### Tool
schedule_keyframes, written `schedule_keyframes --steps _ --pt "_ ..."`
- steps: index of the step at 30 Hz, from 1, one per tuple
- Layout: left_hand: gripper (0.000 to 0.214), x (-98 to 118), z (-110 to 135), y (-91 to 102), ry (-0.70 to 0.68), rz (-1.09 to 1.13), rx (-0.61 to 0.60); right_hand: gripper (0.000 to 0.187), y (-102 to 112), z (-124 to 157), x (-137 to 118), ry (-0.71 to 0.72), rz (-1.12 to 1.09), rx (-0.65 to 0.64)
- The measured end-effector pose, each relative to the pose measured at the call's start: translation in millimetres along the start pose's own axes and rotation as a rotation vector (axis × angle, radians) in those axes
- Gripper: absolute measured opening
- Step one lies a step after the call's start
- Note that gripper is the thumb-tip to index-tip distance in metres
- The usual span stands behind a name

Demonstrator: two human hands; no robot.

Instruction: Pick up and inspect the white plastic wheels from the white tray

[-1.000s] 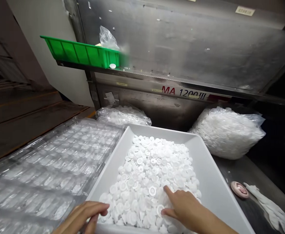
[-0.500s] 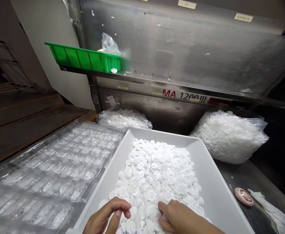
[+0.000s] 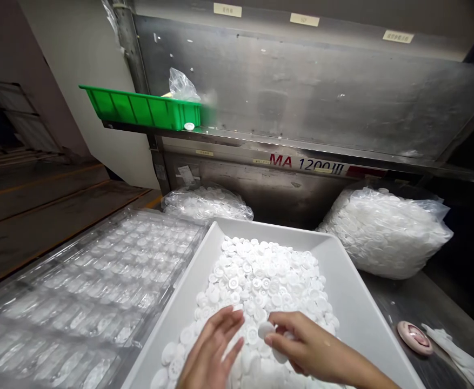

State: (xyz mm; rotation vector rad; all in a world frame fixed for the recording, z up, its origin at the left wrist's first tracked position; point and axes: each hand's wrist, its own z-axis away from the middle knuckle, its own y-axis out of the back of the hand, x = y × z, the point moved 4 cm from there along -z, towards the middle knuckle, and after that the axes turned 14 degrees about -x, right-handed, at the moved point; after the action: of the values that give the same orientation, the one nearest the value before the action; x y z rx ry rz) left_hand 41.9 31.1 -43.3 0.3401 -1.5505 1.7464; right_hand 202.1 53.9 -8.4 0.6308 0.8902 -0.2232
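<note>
A large pale grey bin (image 3: 366, 308) holds a heap of small round white plastic caps (image 3: 256, 267). Over the near part of the heap, my right hand (image 3: 297, 340) pinches a white cap (image 3: 266, 329) between thumb and fingers, and more white pieces show under its fingers. To its left, my left hand (image 3: 216, 346) hovers above the caps with fingers stretched and thumb apart. Nothing shows in the left hand, though its palm side is partly hidden.
Clear plastic trays (image 3: 99, 281) with rows of pockets lie left of the bin. Behind stand two clear bags of white pieces, a left bag (image 3: 208, 202) and a right bag (image 3: 386, 232). A green bin (image 3: 139, 111) sits on a ledge. A pink round object (image 3: 415, 337) and white glove (image 3: 459, 356) lie right.
My right hand has risen from the heap with a white cap in its fingers. My left hand has moved right and its fingers have straightened. The view has tilted slightly upward.
</note>
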Motion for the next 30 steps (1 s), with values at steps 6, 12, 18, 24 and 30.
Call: schedule_keyframes --steps 6,12,18,24,30 --pt "0.032 -28.0 -22.9 -39.8 0.095 0.193 -0.039 0.006 8.9 -0.6 -35.3 0.02 -0.005 0.165" --pt "0.033 -35.1 -29.6 -29.1 0.147 0.27 0.062 0.031 -1.1 -12.2 -11.3 0.028 -0.088 0.126" --pt "0.045 -32.5 -26.6 -33.1 0.205 0.336 0.06 0.042 1.9 -5.0 -6.5 0.052 -0.06 0.044" --pt "0.049 -23.3 -22.0 -34.9 0.253 0.355 0.045 0.025 9.4 -1.8 -8.5 0.101 -0.031 0.037" --pt "0.048 -19.8 -20.1 -42.0 0.197 0.454 0.031 0.025 15.0 0.7 -15.0 0.07 -0.003 0.113"
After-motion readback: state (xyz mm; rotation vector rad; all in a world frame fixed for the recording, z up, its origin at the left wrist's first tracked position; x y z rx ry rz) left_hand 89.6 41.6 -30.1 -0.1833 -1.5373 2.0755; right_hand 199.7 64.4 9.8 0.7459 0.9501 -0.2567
